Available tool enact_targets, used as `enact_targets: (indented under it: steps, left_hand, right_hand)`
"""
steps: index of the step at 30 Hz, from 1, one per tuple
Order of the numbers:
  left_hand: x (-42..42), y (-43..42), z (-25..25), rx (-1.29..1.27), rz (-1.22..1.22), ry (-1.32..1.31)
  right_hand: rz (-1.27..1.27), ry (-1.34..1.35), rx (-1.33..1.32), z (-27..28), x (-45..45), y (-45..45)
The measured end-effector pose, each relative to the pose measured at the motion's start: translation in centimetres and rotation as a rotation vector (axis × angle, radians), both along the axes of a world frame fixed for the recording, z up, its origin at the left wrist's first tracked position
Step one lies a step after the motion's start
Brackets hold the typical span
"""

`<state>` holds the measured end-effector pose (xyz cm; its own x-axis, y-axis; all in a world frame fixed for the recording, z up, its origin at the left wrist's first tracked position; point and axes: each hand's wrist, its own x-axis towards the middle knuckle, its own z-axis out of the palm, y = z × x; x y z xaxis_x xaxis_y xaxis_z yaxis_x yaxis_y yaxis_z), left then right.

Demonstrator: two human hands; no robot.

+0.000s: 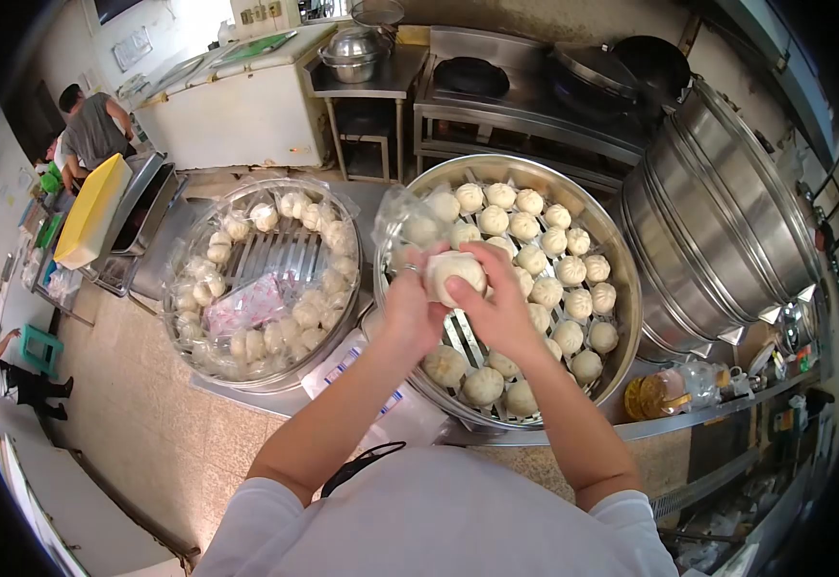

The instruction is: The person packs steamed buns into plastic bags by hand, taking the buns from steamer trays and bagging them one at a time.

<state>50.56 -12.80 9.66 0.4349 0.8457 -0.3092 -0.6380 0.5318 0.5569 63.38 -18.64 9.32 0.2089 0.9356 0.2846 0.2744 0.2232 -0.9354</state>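
Between my two hands is a round white steamed bun [460,276], raised over the right-hand steamer tray [622,356]. My left hand [412,310] closes on the bun's left side. My right hand [498,306] grips it from the right, thumb across the front. A clear plastic bag [410,219] juts up just beyond my left hand; whether the fingers pinch it I cannot tell. Rows of pleated buns [547,291] fill much of the slotted tray below, with bare slats near my wrists.
To the left, another round steamer tray [177,337] holds bagged buns and a pink-patterned packet [246,306]. Tall stacked steamers [718,221] stand at right, beside an oil bottle [658,392]. Further off are a person [98,125], a yellow crate [92,213] and a white freezer [232,120].
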Motion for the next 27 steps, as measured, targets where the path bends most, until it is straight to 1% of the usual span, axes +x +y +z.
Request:
enact_targets:
  steps: [1, 2, 4, 6, 7, 8, 9, 10, 11, 12, 13, 15, 17, 18, 21, 22, 25, 26, 27]
  left_hand:
    - [0.7, -0.4, -0.1, -0.011, 0.017, 0.003]
    - [1.3, -0.7, -0.3, -0.024, 0.038, 0.006]
    - [1.8, -0.7, -1.0, 0.0, 0.051, 0.048]
    - [1.7, -0.3, -1.6, 0.231, 0.004, 0.291]
    - [1.4, -0.3, -2.1, 0.338, -0.024, 0.416]
    - [1.1, 1.3, -4.2, 0.43, -0.096, 0.631]
    - [0.5, 2.1, -4.8, 0.555, -0.043, 0.741]
    - [-0.1, 2.7, -5.0, 0.682, 0.014, 0.848]
    - [-0.5, 3.2, -5.2, 0.806, 0.072, 0.955]
    - [-0.8, 2.7, -3.6, 0.769, 0.168, 1.053]
    - [-1.1, 2.4, -2.6, 0.793, 0.145, 1.14]
    - [-1.5, 2.0, -1.0, 0.851, 0.093, 1.31]
    - [-1.4, 1.2, -0.2, 0.925, 0.001, 1.235]
    - [-1.3, 0.8, 0.0, 0.962, -0.043, 1.196]
    - [-0.8, -0.3, -0.8, 1.037, -0.1, 1.019]
    - [-1.0, -0.6, -0.1, 1.045, -0.179, 0.977]
    - [-1.2, -0.8, -0.4, 0.887, -0.283, 0.657]
    - [-1.0, -0.6, -1.1, 0.793, -0.265, 0.498]
    - [-0.7, -0.3, -1.7, 0.697, -0.248, 0.341]
  right_hand:
    - [-0.054, -0.032, 0.112, -1.8, -0.6, 1.3]
    - [-0.081, 0.06, 0.047, -2.4, -1.4, 1.5]
    - [-0.121, 0.119, 0.012, -2.0, -2.2, 0.6]
    - [-0.124, 0.202, -0.049, -1.9, -1.7, -0.2]
    - [-0.116, 0.421, -0.121, -1.7, -1.2, -0.9]
    - [-0.112, 0.639, -0.194, -1.2, -0.6, -1.8]
    - [-0.108, 0.854, -0.26, -0.5, 0.0, -2.5]
    - [-0.111, 0.991, -0.26, 0.0, 0.5, -3.4]
    - [-0.073, 0.984, -0.256, 0.4, 1.1, -4.2]
    - [-0.039, 0.981, -0.254, 0.8, 1.6, -5.1]
    - [-0.009, 0.979, -0.249, 1.4, 1.8, -6.0]
    - [0.117, 0.821, -0.241, 3.6, 2.0, -7.5]
    - [0.233, 0.697, -0.255, 4.8, 1.9, -7.9]
    - [0.242, 0.608, -0.286, 4.9, 1.9, -7.5]
    - [0.193, 0.529, -0.509, 3.8, 2.5, -5.9]
    - [0.146, 0.502, -0.483, 3.1, 2.7, -5.5]
    - [0.15, 0.74, -0.509, 3.0, 3.8, -5.6]
    - [0.202, 0.803, -0.501, 1.0, 5.0, -5.1]
    - [0.228, 0.856, -0.539, 0.9, 5.4, -5.1]
